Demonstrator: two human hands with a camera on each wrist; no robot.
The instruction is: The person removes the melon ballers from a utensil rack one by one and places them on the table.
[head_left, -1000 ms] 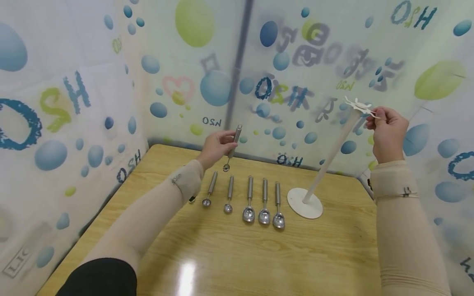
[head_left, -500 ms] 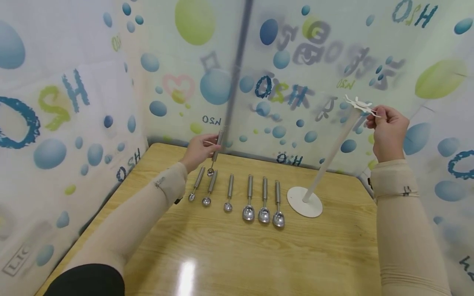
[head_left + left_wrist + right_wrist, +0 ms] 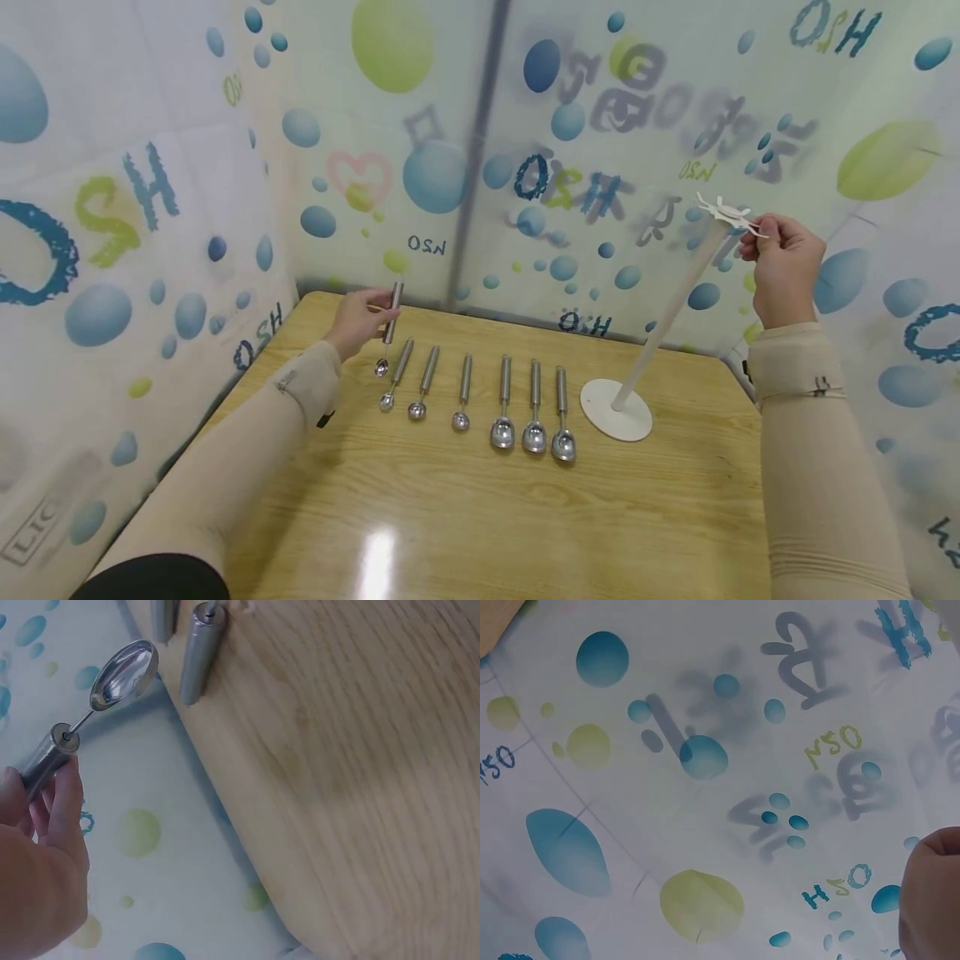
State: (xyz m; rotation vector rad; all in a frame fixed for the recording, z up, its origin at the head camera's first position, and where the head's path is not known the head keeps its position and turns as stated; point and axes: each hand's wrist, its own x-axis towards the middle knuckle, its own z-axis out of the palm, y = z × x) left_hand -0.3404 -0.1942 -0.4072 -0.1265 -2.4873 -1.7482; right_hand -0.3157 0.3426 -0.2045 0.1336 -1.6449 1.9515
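Observation:
In the head view my left hand pinches a small steel scoop by its handle, near upright with the bowl down. It is just left of several scoops laid in a row. In the left wrist view the held scoop shows a shiny oval bowl beyond the thumb and fingers. My right hand pinches one arm of the white hook top on a stand. That stand's white post leans right from a round base. In the right wrist view only part of the right hand shows.
Three smaller scoops, including a small scoop, lie left of three larger scoops on the wooden table. Bubble-printed curtains hang around the back and sides. The table's back edge is close behind the left hand.
My left hand has moved left with the small scoop, from behind the row to beyond its left end, and lower. The right hand stays on the hook top.

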